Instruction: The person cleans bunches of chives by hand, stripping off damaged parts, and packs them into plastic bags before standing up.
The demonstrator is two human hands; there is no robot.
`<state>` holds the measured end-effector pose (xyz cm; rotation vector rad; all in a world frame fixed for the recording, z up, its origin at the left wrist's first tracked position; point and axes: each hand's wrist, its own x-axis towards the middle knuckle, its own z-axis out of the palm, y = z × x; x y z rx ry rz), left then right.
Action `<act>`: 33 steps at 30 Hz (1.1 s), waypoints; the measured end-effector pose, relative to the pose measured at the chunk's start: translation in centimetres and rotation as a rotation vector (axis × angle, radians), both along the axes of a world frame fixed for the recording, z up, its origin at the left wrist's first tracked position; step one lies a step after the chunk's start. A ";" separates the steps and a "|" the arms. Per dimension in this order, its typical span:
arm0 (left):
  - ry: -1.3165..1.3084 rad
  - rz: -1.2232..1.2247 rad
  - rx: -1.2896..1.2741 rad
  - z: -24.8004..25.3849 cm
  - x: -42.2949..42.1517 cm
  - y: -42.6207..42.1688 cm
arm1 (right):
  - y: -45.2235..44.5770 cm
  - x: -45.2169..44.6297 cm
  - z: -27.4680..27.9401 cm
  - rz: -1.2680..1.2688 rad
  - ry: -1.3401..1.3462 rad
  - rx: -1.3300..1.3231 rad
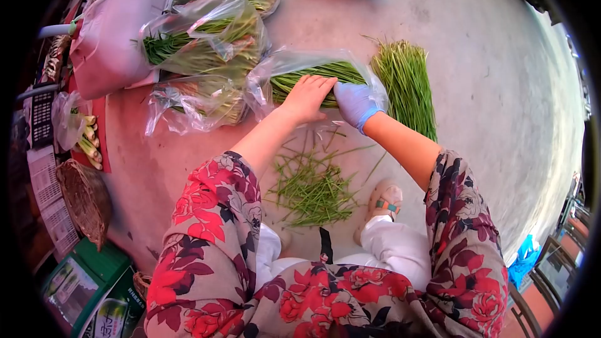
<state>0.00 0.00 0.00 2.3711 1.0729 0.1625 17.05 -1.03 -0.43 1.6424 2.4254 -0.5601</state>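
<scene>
While the bagged stalks (341, 74) are laid kinda crosswise, they're topped by the left hand (308, 97), unclenched; nearer their right end, the right hand (357, 104) is placed, grip honestly unclear.

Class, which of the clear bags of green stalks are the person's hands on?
The bag just left of the long unbagged bundle: the bare left hand and gloved right hand are both on it. Neither touches the other bags.

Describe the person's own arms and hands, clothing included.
The sleeves are loose and taupe with a red and dark floral print, leaving the forearms bare. The left hand is ungloved; the right hand wears a snug blue-violet glove.
</scene>
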 end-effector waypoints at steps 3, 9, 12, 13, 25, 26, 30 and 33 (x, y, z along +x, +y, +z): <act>-0.021 0.102 0.030 -1.6 0.8 -2.1 | -1.9 -0.3 0.9 0.043 0.093 -0.028; 0.023 0.039 -0.031 -3.1 -1.8 -1.0 | 0.4 2.8 4.5 -0.160 0.614 -0.617; 0.106 0.128 -0.299 -2.8 -3.3 -1.3 | 0.7 6.5 -2.5 -0.106 0.715 -0.520; 0.146 0.160 -0.399 -2.2 -3.4 -1.2 | 0.3 6.6 -2.5 0.032 0.664 -0.295; -0.874 0.646 -0.865 0.5 -6.4 4.9 | 6.6 4.9 -2.3 -0.059 0.011 0.268; -0.954 0.688 -0.879 0.4 -6.7 5.4 | 8.1 4.5 -1.6 -0.077 0.047 0.241; -1.115 0.778 -0.870 0.9 -7.1 5.6 | 9.7 2.7 2.2 -0.019 -0.002 -0.028; -1.130 0.802 -0.865 0.4 -7.2 5.1 | 7.5 2.0 2.7 0.037 0.055 -0.042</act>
